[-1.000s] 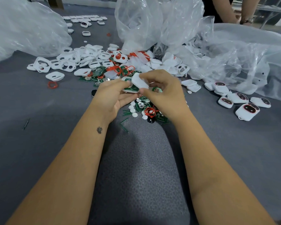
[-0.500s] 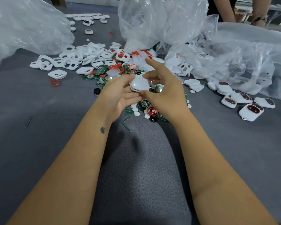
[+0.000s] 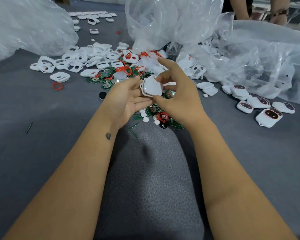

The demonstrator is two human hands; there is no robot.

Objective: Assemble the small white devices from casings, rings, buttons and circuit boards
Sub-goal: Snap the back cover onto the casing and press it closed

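The left hand (image 3: pixel 126 99) lies palm up with its fingers nearly straight, carrying a small white device (image 3: pixel 151 87) on the fingertips; the right hand (image 3: pixel 178 97) pinches that same device, thumb at its near lower edge and curled fingers behind its far side, while the forefinger stands up free. The device hangs above the heap of parts in the middle of the grey table (image 3: pixel 42 161), smooth back towards the camera, and a thin dark line runs along its left rim — by the look of it the two halves of the shell are not fully seated there.

The step in hand seems to be pressing the shell closed. To do it well, the left fingers should stay flat as a firm support while the right thumb and fingers squeeze round the rim in turn, starting at the side with the gap rather than the middle, so that the board inside is not bent and the ring is not caught in the seam. A look at the edge all round afterwards would tell whether it has snapped home.

Under the hands lie green circuit boards (image 3: pixel 152 109), little white buttons (image 3: pixel 145 119) and a red ring (image 3: pixel 162 116); open white casings (image 3: pixel 60 77) spread to the left, and finished devices (image 3: pixel 268 116) sit well apart to the right, near clear plastic bags (image 3: pixel 267 54).
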